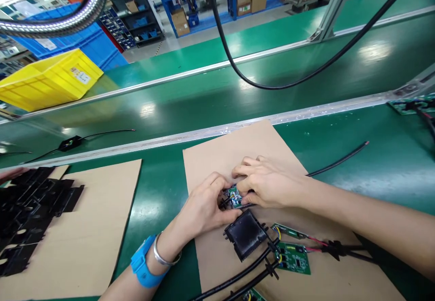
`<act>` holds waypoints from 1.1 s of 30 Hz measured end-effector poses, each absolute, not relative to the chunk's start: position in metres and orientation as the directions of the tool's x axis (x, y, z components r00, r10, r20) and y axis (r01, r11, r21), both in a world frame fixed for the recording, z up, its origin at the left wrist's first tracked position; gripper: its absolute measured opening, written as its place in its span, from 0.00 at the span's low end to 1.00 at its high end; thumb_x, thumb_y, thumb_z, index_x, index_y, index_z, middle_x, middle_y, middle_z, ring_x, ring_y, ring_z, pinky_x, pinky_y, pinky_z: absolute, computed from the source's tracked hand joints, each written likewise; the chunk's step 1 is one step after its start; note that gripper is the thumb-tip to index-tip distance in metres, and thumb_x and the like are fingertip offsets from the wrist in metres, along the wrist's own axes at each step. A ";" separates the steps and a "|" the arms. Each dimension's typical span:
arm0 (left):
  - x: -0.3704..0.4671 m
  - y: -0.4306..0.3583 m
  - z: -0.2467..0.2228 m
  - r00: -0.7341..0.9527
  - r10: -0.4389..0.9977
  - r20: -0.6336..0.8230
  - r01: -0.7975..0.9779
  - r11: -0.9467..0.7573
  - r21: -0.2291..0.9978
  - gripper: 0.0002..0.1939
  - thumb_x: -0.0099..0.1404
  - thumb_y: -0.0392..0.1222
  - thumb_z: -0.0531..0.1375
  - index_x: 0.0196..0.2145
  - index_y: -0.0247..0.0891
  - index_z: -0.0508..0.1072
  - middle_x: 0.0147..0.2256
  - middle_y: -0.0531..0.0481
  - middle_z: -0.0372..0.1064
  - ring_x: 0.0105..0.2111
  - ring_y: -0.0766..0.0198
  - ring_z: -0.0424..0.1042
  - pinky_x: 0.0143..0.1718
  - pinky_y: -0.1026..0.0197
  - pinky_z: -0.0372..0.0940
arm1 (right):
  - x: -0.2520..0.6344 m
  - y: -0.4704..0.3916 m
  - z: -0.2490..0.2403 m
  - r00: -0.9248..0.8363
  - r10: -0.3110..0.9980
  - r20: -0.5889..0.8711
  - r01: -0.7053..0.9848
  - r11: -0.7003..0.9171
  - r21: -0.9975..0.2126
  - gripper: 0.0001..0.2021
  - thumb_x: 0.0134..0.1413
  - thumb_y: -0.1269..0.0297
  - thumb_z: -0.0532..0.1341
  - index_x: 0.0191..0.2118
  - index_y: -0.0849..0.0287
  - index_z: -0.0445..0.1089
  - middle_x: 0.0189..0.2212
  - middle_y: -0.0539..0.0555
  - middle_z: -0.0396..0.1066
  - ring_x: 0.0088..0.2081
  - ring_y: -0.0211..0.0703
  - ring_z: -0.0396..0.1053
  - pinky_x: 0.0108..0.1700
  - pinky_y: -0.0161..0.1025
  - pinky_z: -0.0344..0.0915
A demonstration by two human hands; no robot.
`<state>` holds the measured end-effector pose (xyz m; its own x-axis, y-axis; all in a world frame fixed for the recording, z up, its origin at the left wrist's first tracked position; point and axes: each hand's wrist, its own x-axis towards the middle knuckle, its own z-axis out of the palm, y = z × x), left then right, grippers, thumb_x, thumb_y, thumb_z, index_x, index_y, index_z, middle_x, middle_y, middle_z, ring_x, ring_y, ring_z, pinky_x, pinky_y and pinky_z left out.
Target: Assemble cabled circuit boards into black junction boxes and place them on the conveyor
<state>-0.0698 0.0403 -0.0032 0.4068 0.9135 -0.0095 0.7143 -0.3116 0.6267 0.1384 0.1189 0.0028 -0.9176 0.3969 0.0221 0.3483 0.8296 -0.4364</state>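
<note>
Between my two hands sits a small green circuit board [235, 197], partly covered by fingers, with dark edges of what looks like a black housing around it. My left hand [205, 203] is closed on its left side, thumb stretched along the near edge. From the right, my right hand [267, 183] closes on the board with bent fingertips. A black plastic case [246, 235] lies just below my left thumb. Near it are another green board [292, 258] and a narrow board [288, 231], wired to black cables [238, 274]. All rest on a cardboard sheet [217, 160].
Black plastic housings [34, 215] are piled on a second cardboard sheet [88, 228] at left, with part of another person's hand [13, 174] beside them. Behind runs a metal rail [163, 140]. A yellow bin [50, 81] stands beyond it, and a black cable [268, 87] hangs overhead.
</note>
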 end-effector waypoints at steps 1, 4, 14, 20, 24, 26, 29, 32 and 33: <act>-0.070 0.040 -0.003 0.407 0.914 -0.012 0.716 -0.310 0.626 0.21 0.55 0.42 0.68 0.43 0.39 0.65 0.42 0.48 0.65 0.41 0.59 0.67 0.40 0.57 0.65 | 0.137 0.120 0.002 -0.920 0.390 0.033 0.332 0.822 -0.463 0.04 0.54 0.66 0.65 0.29 0.55 0.73 0.41 0.51 0.70 0.44 0.46 0.62 0.43 0.43 0.56; -0.069 0.040 -0.003 0.395 0.919 -0.013 0.727 -0.303 0.616 0.21 0.54 0.43 0.68 0.43 0.39 0.65 0.41 0.48 0.65 0.40 0.59 0.67 0.39 0.57 0.65 | 0.138 0.123 0.002 -0.908 0.416 0.054 0.316 0.762 -0.566 0.05 0.52 0.63 0.67 0.33 0.57 0.71 0.39 0.51 0.70 0.42 0.44 0.65 0.43 0.40 0.58; -0.064 0.032 -0.002 0.406 0.913 -0.034 0.773 -0.323 0.546 0.18 0.60 0.41 0.64 0.48 0.43 0.69 0.43 0.48 0.63 0.37 0.59 0.68 0.37 0.57 0.67 | 0.165 0.105 0.034 -0.715 0.648 -0.262 0.676 0.548 -0.492 0.08 0.53 0.67 0.61 0.38 0.58 0.62 0.35 0.54 0.70 0.36 0.47 0.69 0.34 0.40 0.59; -0.067 0.029 -0.008 0.470 0.883 0.000 0.755 -0.401 0.519 0.14 0.63 0.42 0.62 0.47 0.44 0.74 0.49 0.44 0.61 0.40 0.58 0.70 0.41 0.54 0.70 | 0.140 0.088 0.032 -0.722 0.674 -0.155 0.687 0.674 -0.271 0.08 0.49 0.77 0.56 0.35 0.61 0.66 0.29 0.56 0.71 0.29 0.47 0.70 0.28 0.40 0.54; -0.066 0.030 -0.004 0.476 0.879 0.013 0.728 -0.403 0.555 0.13 0.63 0.40 0.63 0.46 0.43 0.76 0.49 0.44 0.62 0.42 0.57 0.71 0.45 0.53 0.70 | 0.127 0.082 0.020 -0.770 0.628 -0.111 0.637 0.751 -0.171 0.10 0.47 0.79 0.56 0.36 0.64 0.69 0.27 0.57 0.72 0.27 0.47 0.70 0.27 0.40 0.53; -0.065 0.031 -0.003 0.474 0.880 0.016 0.721 -0.399 0.566 0.13 0.62 0.39 0.64 0.45 0.43 0.77 0.48 0.45 0.63 0.43 0.57 0.71 0.46 0.53 0.69 | 0.125 0.085 0.018 -0.787 0.608 -0.105 0.617 0.776 -0.133 0.11 0.47 0.77 0.58 0.38 0.64 0.70 0.29 0.58 0.73 0.29 0.48 0.71 0.27 0.40 0.53; -0.065 0.032 -0.003 0.466 0.885 0.025 0.712 -0.391 0.583 0.13 0.60 0.37 0.64 0.44 0.42 0.76 0.47 0.46 0.64 0.41 0.58 0.71 0.45 0.54 0.70 | 0.127 0.093 0.021 -0.817 0.564 -0.121 0.577 0.800 -0.162 0.12 0.51 0.75 0.59 0.42 0.59 0.70 0.32 0.54 0.74 0.30 0.46 0.71 0.26 0.39 0.50; -0.064 0.033 -0.003 0.451 0.892 0.024 0.710 -0.375 0.596 0.13 0.59 0.37 0.64 0.43 0.41 0.74 0.45 0.47 0.65 0.40 0.59 0.71 0.43 0.56 0.69 | 0.133 0.100 0.021 -0.844 0.523 -0.118 0.536 0.820 -0.198 0.07 0.56 0.72 0.60 0.39 0.55 0.71 0.31 0.51 0.73 0.29 0.42 0.70 0.26 0.38 0.48; -0.064 0.033 -0.003 0.443 0.896 0.020 0.713 -0.367 0.597 0.12 0.59 0.37 0.64 0.42 0.40 0.73 0.44 0.47 0.65 0.39 0.59 0.71 0.42 0.56 0.69 | 0.135 0.102 0.019 -0.850 0.515 -0.107 0.526 0.826 -0.203 0.05 0.56 0.71 0.60 0.38 0.55 0.72 0.30 0.51 0.72 0.29 0.42 0.69 0.26 0.38 0.47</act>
